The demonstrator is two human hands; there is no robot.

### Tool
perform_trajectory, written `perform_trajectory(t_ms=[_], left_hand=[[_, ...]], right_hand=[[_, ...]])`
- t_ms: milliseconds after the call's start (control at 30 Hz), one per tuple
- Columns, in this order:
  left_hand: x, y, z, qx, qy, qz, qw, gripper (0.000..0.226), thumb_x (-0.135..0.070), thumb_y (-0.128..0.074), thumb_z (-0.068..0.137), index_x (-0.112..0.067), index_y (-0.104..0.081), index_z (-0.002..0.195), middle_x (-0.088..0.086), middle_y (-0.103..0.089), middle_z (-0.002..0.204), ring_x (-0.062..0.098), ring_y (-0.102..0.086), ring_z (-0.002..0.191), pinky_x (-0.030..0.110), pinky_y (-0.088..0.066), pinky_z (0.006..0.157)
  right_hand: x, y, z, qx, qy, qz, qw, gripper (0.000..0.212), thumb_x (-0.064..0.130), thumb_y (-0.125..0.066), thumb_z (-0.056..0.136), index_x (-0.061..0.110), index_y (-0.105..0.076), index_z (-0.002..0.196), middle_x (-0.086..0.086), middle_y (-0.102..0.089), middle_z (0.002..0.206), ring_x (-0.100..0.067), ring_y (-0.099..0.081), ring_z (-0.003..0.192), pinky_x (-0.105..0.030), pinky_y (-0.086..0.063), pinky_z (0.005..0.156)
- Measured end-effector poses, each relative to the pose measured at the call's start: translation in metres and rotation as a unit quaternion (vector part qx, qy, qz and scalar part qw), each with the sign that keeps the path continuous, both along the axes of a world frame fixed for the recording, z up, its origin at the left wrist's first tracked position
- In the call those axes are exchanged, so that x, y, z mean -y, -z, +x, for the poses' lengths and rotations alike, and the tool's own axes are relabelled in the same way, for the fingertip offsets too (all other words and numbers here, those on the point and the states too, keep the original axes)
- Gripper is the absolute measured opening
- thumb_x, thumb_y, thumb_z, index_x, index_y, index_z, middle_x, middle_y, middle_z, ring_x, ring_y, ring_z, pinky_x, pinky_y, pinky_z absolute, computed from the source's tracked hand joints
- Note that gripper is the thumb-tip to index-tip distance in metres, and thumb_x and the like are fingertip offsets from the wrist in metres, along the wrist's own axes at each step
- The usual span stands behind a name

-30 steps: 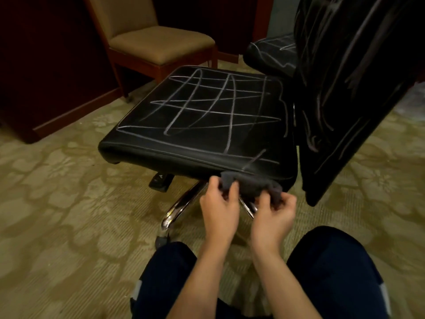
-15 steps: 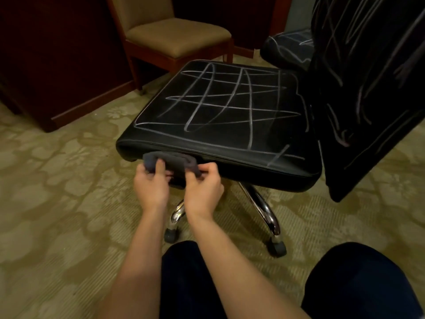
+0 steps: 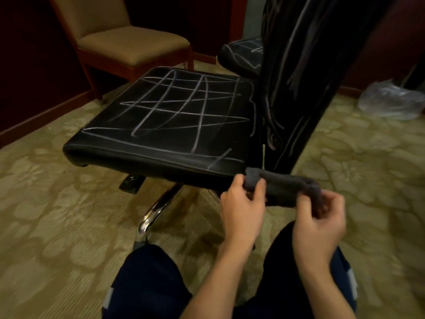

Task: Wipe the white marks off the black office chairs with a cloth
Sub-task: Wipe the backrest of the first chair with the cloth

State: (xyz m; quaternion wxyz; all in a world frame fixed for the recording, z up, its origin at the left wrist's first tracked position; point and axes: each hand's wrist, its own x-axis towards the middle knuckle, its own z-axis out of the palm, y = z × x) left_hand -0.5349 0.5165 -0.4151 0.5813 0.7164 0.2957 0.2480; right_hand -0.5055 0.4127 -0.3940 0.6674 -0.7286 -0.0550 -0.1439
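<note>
A black office chair seat (image 3: 174, 125) crossed by many white marks fills the middle of the view. Its black backrest (image 3: 305, 72), also streaked white, rises at the right. A dark grey folded cloth (image 3: 282, 184) is stretched between both hands just off the seat's near right corner. My left hand (image 3: 241, 210) grips the cloth's left end. My right hand (image 3: 322, 224) pinches its right end. A second black marked seat (image 3: 241, 54) shows behind the backrest.
A tan upholstered wooden chair (image 3: 128, 40) stands at the back left against dark wood panelling. A clear plastic bag (image 3: 391, 100) lies on the patterned carpet at the right. The chair's chrome base leg (image 3: 158, 208) reaches toward my knees (image 3: 149, 284).
Both hands carried the cloth from the seat's front left edge half a second ago to its near right corner. The cloth is now pulled out longer between them.
</note>
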Motion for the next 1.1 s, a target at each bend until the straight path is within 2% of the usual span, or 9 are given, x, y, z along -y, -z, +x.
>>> perform_trajectory(t_ms=[167, 267, 400, 500, 633, 700, 900, 967, 1100], left_hand=[[0.019, -0.001, 0.005, 0.018, -0.009, -0.014, 1.0, 0.025, -0.06, -0.052, 0.085, -0.039, -0.056, 0.097, -0.01, -0.07, 0.092, 0.013, -0.068, 0.095, 0.043, -0.059, 0.083], [0.02, -0.002, -0.003, 0.031, -0.008, -0.025, 0.999, 0.007, -0.04, -0.06, 0.096, -0.037, -0.059, 0.103, -0.007, -0.07, 0.098, 0.006, -0.069, 0.093, 0.037, -0.06, 0.082], [0.022, -0.005, -0.023, 0.075, -0.019, -0.043, 0.996, 0.013, -0.021, -0.061, 0.098, -0.03, -0.061, 0.107, -0.007, -0.072, 0.1, 0.002, -0.071, 0.093, 0.03, -0.06, 0.083], [0.021, -0.001, -0.035, 0.086, -0.044, -0.035, 0.995, 0.018, -0.024, -0.064, 0.095, -0.034, -0.06, 0.109, -0.017, -0.071, 0.102, 0.003, -0.07, 0.094, 0.035, -0.06, 0.084], [0.013, 0.0, -0.057, 0.097, -0.089, -0.005, 0.991, 0.034, -0.051, -0.069, 0.081, -0.043, -0.06, 0.113, -0.019, -0.068, 0.11, 0.009, -0.066, 0.103, 0.045, -0.058, 0.086], [0.007, 0.001, -0.069, 0.11, -0.112, 0.007, 0.988, 0.035, -0.055, -0.069, 0.076, -0.043, -0.06, 0.108, -0.018, -0.068, 0.107, 0.011, -0.067, 0.102, 0.047, -0.059, 0.083], [-0.007, 0.001, -0.098, 0.121, -0.17, 0.018, 0.978, 0.022, -0.039, -0.072, 0.08, -0.044, -0.061, 0.098, -0.024, -0.068, 0.101, 0.004, -0.069, 0.095, 0.031, -0.06, 0.077], [-0.013, -0.003, -0.105, 0.127, -0.176, 0.027, 0.976, 0.024, -0.029, -0.074, 0.082, -0.04, -0.06, 0.098, -0.026, -0.068, 0.101, 0.001, -0.069, 0.093, 0.026, -0.06, 0.076], [-0.036, -0.039, -0.109, 0.17, -0.172, 0.077, 0.967, 0.02, -0.026, -0.074, 0.082, -0.033, -0.062, 0.096, -0.021, -0.069, 0.099, 0.0, -0.069, 0.09, 0.024, -0.058, 0.075]], right_hand=[[-0.005, 0.017, 0.047, -0.115, -0.107, 0.098, 0.983, 0.022, 0.007, -0.044, 0.101, 0.024, -0.058, 0.098, -0.002, -0.064, 0.097, -0.014, -0.063, 0.091, -0.03, -0.05, 0.078], [-0.012, 0.016, 0.048, -0.135, -0.136, 0.116, 0.975, 0.024, 0.008, -0.041, 0.102, 0.023, -0.059, 0.1, 0.0, -0.065, 0.099, -0.011, -0.063, 0.092, -0.027, -0.05, 0.079], [-0.019, 0.019, 0.027, -0.138, -0.137, 0.12, 0.974, 0.022, 0.009, -0.043, 0.101, 0.025, -0.058, 0.102, 0.001, -0.063, 0.101, -0.01, -0.061, 0.095, -0.02, -0.048, 0.076], [-0.022, 0.021, 0.008, -0.124, -0.168, 0.115, 0.971, 0.018, 0.008, -0.046, 0.1, 0.02, -0.058, 0.104, 0.006, -0.064, 0.096, -0.005, -0.062, 0.091, -0.016, -0.049, 0.075], [-0.029, 0.022, -0.013, -0.12, -0.204, 0.128, 0.963, 0.011, 0.009, -0.051, 0.1, 0.012, -0.058, 0.107, 0.002, -0.067, 0.096, -0.011, -0.065, 0.092, -0.022, -0.052, 0.079], [-0.036, 0.023, -0.024, -0.129, -0.212, 0.134, 0.959, 0.009, 0.01, -0.053, 0.099, 0.012, -0.059, 0.105, 0.002, -0.068, 0.094, -0.013, -0.066, 0.092, -0.026, -0.054, 0.08], [-0.051, 0.027, -0.057, -0.134, -0.264, 0.104, 0.949, 0.01, 0.019, -0.059, 0.095, 0.017, -0.06, 0.105, 0.002, -0.069, 0.097, -0.015, -0.068, 0.095, -0.029, -0.056, 0.077], [-0.057, 0.023, -0.064, -0.121, -0.257, 0.072, 0.956, 0.008, 0.02, -0.06, 0.095, 0.019, -0.061, 0.104, 0.001, -0.069, 0.097, -0.015, -0.069, 0.094, -0.036, -0.058, 0.079], [-0.079, -0.015, -0.067, -0.035, -0.235, 0.09, 0.967, 0.008, 0.017, -0.06, 0.095, 0.015, -0.061, 0.102, -0.002, -0.068, 0.094, -0.015, -0.068, 0.089, -0.036, -0.059, 0.076]])
